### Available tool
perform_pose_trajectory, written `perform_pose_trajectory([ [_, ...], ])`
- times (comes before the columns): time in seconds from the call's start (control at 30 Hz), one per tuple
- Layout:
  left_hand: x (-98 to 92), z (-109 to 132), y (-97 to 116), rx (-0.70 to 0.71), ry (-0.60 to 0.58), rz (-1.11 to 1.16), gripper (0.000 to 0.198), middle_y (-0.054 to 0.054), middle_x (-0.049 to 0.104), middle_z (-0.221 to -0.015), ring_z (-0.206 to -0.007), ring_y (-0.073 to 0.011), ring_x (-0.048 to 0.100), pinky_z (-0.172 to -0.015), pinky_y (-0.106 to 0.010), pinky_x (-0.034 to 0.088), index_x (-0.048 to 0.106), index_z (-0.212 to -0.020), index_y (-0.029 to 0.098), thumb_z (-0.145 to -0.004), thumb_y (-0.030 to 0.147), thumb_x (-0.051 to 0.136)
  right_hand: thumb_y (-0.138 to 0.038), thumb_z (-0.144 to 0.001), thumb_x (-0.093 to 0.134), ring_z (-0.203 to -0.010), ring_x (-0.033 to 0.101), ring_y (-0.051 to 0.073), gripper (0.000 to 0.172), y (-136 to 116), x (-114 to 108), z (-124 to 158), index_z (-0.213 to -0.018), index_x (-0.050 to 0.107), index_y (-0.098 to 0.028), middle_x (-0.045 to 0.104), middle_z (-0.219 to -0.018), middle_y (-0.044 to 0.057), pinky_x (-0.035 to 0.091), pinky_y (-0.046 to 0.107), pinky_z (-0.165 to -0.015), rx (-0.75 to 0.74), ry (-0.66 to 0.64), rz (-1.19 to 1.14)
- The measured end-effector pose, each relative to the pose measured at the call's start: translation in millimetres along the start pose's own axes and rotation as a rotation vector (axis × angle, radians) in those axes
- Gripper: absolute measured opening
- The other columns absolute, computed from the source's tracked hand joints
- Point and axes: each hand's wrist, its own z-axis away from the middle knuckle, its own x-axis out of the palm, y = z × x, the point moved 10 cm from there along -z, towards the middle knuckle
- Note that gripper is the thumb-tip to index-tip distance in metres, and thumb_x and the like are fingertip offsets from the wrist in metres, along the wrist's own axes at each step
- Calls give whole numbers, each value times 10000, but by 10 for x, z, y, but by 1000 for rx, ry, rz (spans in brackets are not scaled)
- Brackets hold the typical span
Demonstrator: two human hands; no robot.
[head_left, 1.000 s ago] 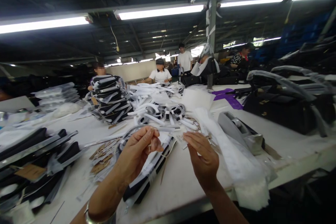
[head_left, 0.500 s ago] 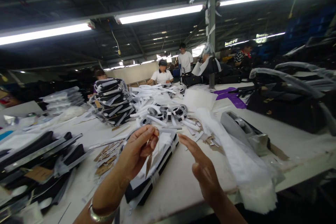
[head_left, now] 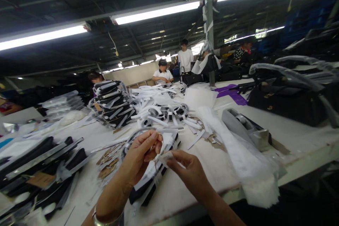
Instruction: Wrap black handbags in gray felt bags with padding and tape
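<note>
My left hand [head_left: 140, 155] is raised above the table with thumb and fingers pinched on a thin string that hangs down from them. My right hand [head_left: 185, 169] sits just right of it, fingertips pinched on a small white slip of paper [head_left: 165, 156]. The two hands almost touch. Below them lies a black item wrapped in white paper and clear film [head_left: 150, 180]. Brown paper tags [head_left: 108, 160] are scattered to the left of it.
A grey tape dispenser [head_left: 246, 129] stands to the right, behind a long white foam sheet [head_left: 238, 155]. Stacks of wrapped black items lie at the left [head_left: 39, 162] and further back [head_left: 111, 102]. Black handbags [head_left: 288, 102] stand at the right. Several people work at the far end.
My right hand has moved left and closed on the white slip, meeting my left hand. The left hand has kept its pinch on the string.
</note>
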Motion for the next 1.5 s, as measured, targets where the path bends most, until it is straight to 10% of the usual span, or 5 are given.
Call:
perform_pose_trajectory([
  [0.33,-172,74,130,92,183,280,240,40,519,-697,-538,-17,418,-506,-97,400,661,-865,140,-784,321,797,-88,-912,591,-978,661,217,436,-363,-23,355,-1282,646,-311,724,-1076,52,558,387,-875,-622,146,651],
  [0.6,-35,143,-120,18,151,238,211,-23,659,-782,-726,-104,623,-726,-184,526,702,-906,161,-848,362,734,-425,-956,580,-1392,415,286,622,-220,127,156,-1512,371,-240,451,-1504,112,393,459,-1137,-290,21,279],
  [0.77,-85,275,-117,26,73,65,269,-50,684,-786,-729,-155,635,-669,-244,516,715,-902,177,-895,440,654,-395,-960,590,-859,713,211,278,128,310,50,-1156,701,-234,746,-952,61,603,316,-773,1,-11,-1],
  [1.13,-2754,849,-641,-58,833,-352,464,-81,703,-926,-911,-220,675,-768,-276,550,693,-887,138,-716,560,787,-531,-886,640,-535,643,153,410,709,628,-561,-1037,769,-172,750,-790,81,514,234,-471,180,-97,75],
  [1.5,-2937,924,-1350,-310,829,136,287,-149,700,-1077,-802,-166,715,-718,-261,589,624,-1165,130,-895,218,664,-420,-933,581,-444,626,171,309,1083,694,-629,-949,803,-206,739,-668,33,534,270,-439,136,-289,424],
])
